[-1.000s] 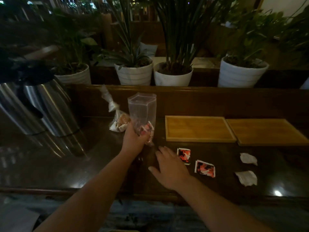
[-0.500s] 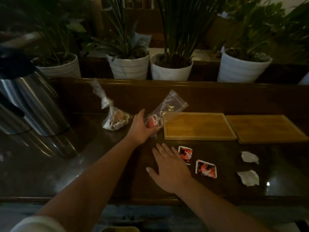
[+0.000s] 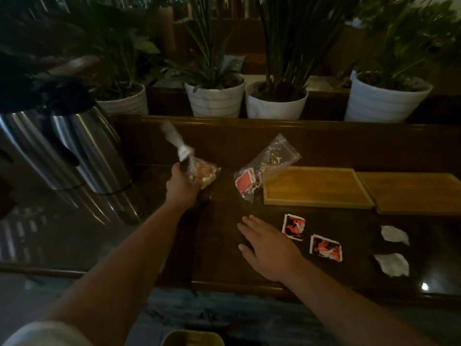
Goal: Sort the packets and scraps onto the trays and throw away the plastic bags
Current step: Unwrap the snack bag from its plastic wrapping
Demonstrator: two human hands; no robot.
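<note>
My left hand (image 3: 183,187) grips a tied clear plastic bag (image 3: 199,171) holding pale and orange pieces, at the back left of the dark table. A zip bag (image 3: 264,168) with red packets inside lies loose, leaning on the corner of the left wooden tray (image 3: 316,187). A second wooden tray (image 3: 411,193) sits to its right. My right hand (image 3: 270,248) rests flat on the table, fingers apart, holding nothing. Two red-and-black packets (image 3: 293,227) (image 3: 325,247) lie beside it. Two white paper scraps (image 3: 395,234) (image 3: 393,263) lie further right.
Two steel thermos jugs (image 3: 74,151) stand at the left. White plant pots (image 3: 214,98) line a ledge behind the table's raised back wall. A yellowish bin rim (image 3: 193,337) shows below the table's front edge.
My left hand let go of the zip bag, which now lies against the left tray, then moved left and took hold of the tied bag. My right hand stayed flat on the table.
</note>
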